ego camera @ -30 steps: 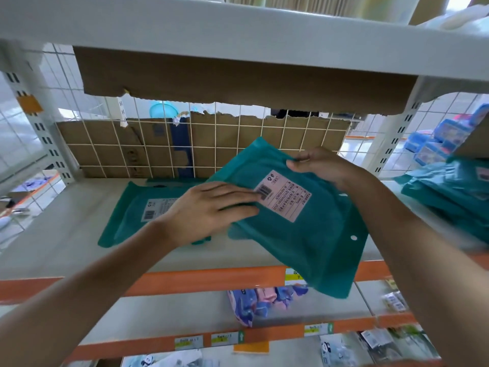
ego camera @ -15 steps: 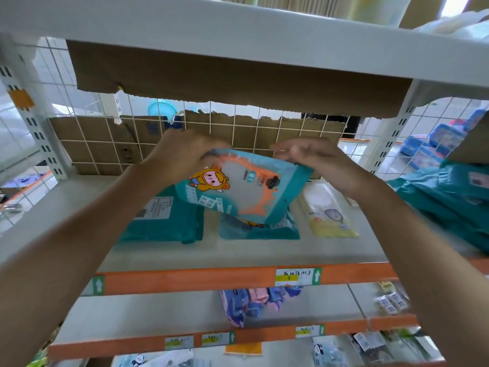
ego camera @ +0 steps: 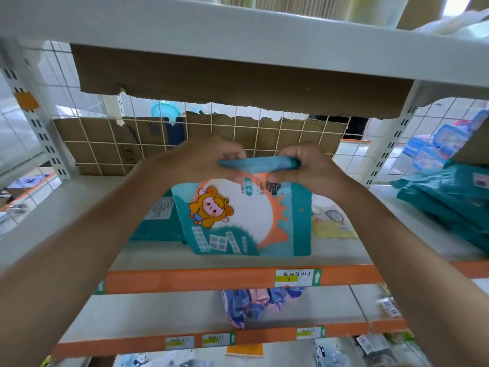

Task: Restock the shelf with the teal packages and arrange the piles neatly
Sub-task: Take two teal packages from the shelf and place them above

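We see the curled fingers [ego camera: 231, 154] of the left hand [ego camera: 201, 161] and right hand [ego camera: 307, 170] pinching the folded top edge of a teal package [ego camera: 246, 223]. It hangs upright over the shelf [ego camera: 79, 207], its lower edge near the orange front rail [ego camera: 185, 279]. We judge that, released this far forward, it may tip off, or land askew across the flat teal package [ego camera: 158, 226] and yellow pack [ego camera: 330, 226] behind.

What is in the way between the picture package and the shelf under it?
Nothing visible. The left hand and right hand grip the package by its top, right over the shelf. Another teal package lies to its left, a yellow packet to its right, both beside it. Behind it is hidden.
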